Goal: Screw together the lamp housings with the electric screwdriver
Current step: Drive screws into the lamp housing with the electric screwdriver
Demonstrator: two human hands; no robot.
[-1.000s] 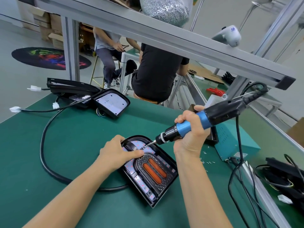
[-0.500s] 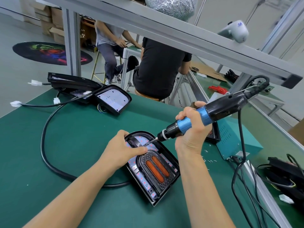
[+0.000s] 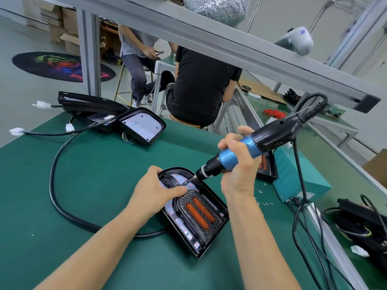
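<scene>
Steadiness mattered: left hand (image 3: 156, 190) pressed the lamp housing (image 3: 194, 212) flat while right hand (image 3: 236, 164) gripped the electric screwdriver (image 3: 247, 151), best kept square over the screw.

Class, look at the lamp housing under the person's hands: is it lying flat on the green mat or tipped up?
Flat. The lamp housing lies face-up on the green mat, the left hand resting on it.
</scene>
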